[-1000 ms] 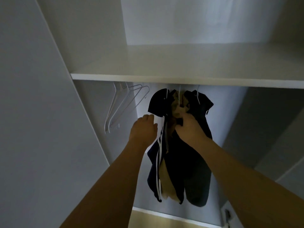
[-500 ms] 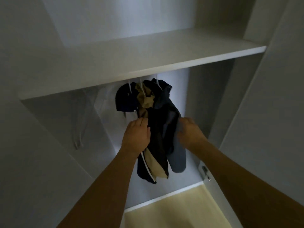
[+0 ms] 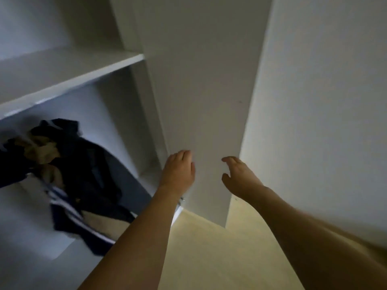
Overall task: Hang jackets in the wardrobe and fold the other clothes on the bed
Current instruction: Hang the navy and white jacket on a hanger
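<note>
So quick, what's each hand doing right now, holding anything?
Left hand: open, holding nothing, fingers against the white wardrobe door.
Right hand: open, empty, near the door's edge.

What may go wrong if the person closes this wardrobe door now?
1. The jackets hang bunched near the opening, so the door may trap fabric.
2. The left hand lies at the door's hinge-side edge; its fingers could be squeezed.
3. The right hand is open, without a grip, so the door may swing uncontrolled.

The jackets are motion-blurred, their left side cut off by the edge. Their hangers and rail are hidden under the shelf
</note>
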`<state>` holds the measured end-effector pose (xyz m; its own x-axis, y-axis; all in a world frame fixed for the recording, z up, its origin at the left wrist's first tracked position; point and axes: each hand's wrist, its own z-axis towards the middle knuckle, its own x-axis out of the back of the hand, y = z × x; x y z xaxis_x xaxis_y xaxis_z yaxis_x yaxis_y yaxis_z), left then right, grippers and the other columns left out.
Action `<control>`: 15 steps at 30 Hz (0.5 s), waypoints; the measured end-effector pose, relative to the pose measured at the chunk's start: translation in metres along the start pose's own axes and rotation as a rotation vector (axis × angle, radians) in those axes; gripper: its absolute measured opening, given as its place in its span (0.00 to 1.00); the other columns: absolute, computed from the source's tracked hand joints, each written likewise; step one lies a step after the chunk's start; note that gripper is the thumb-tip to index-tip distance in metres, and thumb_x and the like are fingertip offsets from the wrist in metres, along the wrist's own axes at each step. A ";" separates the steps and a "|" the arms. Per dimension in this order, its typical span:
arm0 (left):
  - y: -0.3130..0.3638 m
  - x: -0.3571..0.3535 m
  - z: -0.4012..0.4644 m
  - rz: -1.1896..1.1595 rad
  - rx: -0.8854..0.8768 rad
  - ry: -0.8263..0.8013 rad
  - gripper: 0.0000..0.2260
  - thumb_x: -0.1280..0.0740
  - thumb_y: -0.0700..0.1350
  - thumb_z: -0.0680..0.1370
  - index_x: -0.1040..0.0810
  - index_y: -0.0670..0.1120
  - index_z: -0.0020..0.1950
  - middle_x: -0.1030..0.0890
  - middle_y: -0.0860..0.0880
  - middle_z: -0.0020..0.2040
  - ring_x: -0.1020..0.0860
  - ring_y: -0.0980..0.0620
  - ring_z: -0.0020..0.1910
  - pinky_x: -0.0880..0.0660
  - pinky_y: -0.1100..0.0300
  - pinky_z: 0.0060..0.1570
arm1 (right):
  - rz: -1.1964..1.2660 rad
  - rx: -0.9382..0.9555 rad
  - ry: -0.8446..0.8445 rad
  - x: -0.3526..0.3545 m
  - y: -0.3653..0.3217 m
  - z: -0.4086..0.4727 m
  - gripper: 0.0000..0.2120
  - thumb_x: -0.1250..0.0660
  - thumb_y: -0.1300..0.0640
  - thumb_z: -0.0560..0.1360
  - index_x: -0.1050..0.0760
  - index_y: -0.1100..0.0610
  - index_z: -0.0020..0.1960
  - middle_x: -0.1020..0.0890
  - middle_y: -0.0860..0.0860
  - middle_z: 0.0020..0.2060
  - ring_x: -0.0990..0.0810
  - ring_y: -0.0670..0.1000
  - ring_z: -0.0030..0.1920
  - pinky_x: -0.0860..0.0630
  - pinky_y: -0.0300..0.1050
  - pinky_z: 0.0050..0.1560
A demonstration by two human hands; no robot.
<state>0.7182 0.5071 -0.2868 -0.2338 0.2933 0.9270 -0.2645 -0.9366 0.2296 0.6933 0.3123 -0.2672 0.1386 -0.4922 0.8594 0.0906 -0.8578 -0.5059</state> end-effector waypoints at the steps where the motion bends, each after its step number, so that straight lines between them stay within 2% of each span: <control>1: 0.032 -0.012 0.004 -0.013 -0.067 -0.026 0.15 0.40 0.43 0.78 0.23 0.37 0.59 0.20 0.39 0.54 0.22 0.38 0.50 0.26 0.49 0.53 | -0.005 -0.056 0.025 0.012 0.031 -0.019 0.26 0.40 0.59 0.78 0.39 0.56 0.75 0.35 0.51 0.73 0.35 0.53 0.72 0.38 0.46 0.71; 3: 0.104 -0.035 0.007 -0.042 -0.173 -0.055 0.15 0.41 0.44 0.77 0.24 0.38 0.60 0.20 0.40 0.55 0.22 0.38 0.52 0.27 0.49 0.55 | -0.005 -0.176 0.073 0.036 0.093 -0.061 0.25 0.40 0.60 0.78 0.39 0.56 0.74 0.35 0.51 0.73 0.35 0.52 0.72 0.38 0.45 0.71; 5: 0.183 -0.056 0.003 -0.075 -0.289 -0.093 0.16 0.41 0.44 0.80 0.27 0.40 0.66 0.24 0.42 0.62 0.26 0.41 0.59 0.32 0.50 0.62 | -0.002 -0.291 0.122 0.062 0.156 -0.110 0.25 0.40 0.59 0.78 0.39 0.56 0.74 0.35 0.52 0.73 0.35 0.53 0.72 0.38 0.47 0.72; 7: 0.260 -0.078 -0.007 -0.115 -0.382 -0.103 0.16 0.42 0.45 0.82 0.30 0.41 0.68 0.26 0.44 0.66 0.28 0.43 0.62 0.36 0.53 0.65 | 0.006 -0.383 0.159 0.087 0.214 -0.162 0.24 0.41 0.58 0.79 0.39 0.56 0.75 0.36 0.52 0.73 0.36 0.53 0.72 0.39 0.47 0.72; 11: 0.400 -0.113 -0.032 -0.120 -0.549 -0.146 0.16 0.43 0.46 0.82 0.30 0.41 0.67 0.27 0.44 0.66 0.28 0.43 0.63 0.37 0.53 0.66 | 0.045 -0.507 0.225 0.131 0.317 -0.259 0.24 0.42 0.59 0.79 0.39 0.57 0.74 0.36 0.53 0.73 0.34 0.55 0.71 0.36 0.49 0.70; 15: 0.496 -0.147 -0.060 -0.118 -0.637 -0.232 0.17 0.43 0.45 0.81 0.29 0.40 0.68 0.26 0.43 0.66 0.28 0.43 0.63 0.36 0.52 0.67 | 0.099 -0.608 0.248 0.156 0.397 -0.329 0.25 0.41 0.60 0.78 0.38 0.58 0.74 0.35 0.54 0.72 0.33 0.55 0.70 0.36 0.46 0.69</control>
<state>0.5655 0.0108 -0.3264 0.0176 0.2710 0.9624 -0.7908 -0.5852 0.1793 0.4266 -0.1534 -0.3093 -0.1204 -0.5297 0.8396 -0.4940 -0.7016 -0.5135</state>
